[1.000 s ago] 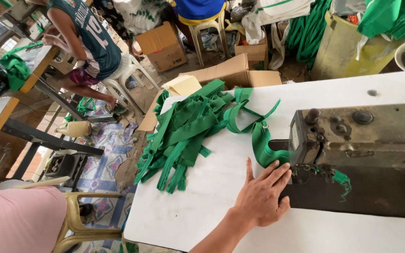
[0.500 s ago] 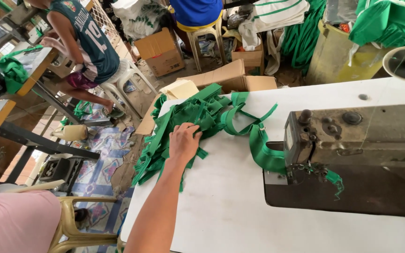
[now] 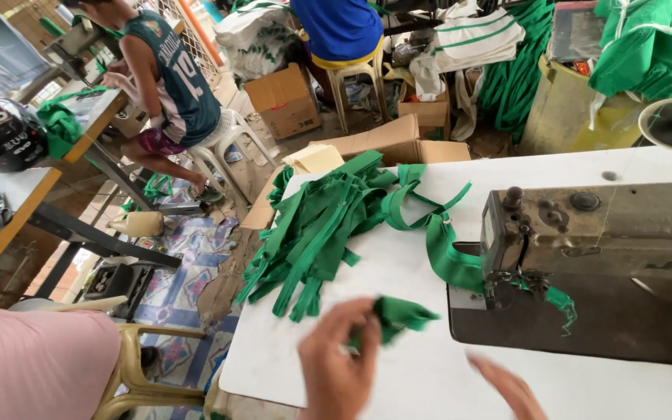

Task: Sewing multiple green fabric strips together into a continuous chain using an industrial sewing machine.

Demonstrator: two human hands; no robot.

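My left hand (image 3: 337, 369) is low over the white sewing table (image 3: 328, 342), shut on a folded green fabric strip (image 3: 400, 315). My right hand (image 3: 509, 386) is blurred at the bottom edge, fingers apart, holding nothing. Just beyond my left hand, a pile of green strips (image 3: 316, 229) hangs over the table's left edge. A long green band (image 3: 445, 253) runs from the pile to under the needle of a worn grey sewing machine (image 3: 600, 225) at the right.
Cardboard boxes (image 3: 386, 144) stand past the table's far edge. One person in a teal jersey (image 3: 169, 82) sits on a white stool at a left table; another in blue (image 3: 340, 27) sits farther back. A pink-clothed person (image 3: 33, 365) sits at the lower left. Green cloth (image 3: 647, 43) hangs at the back right.
My left hand went from the table by the machine to the pile, then came back toward me holding a green strip. My right hand has entered at the bottom.
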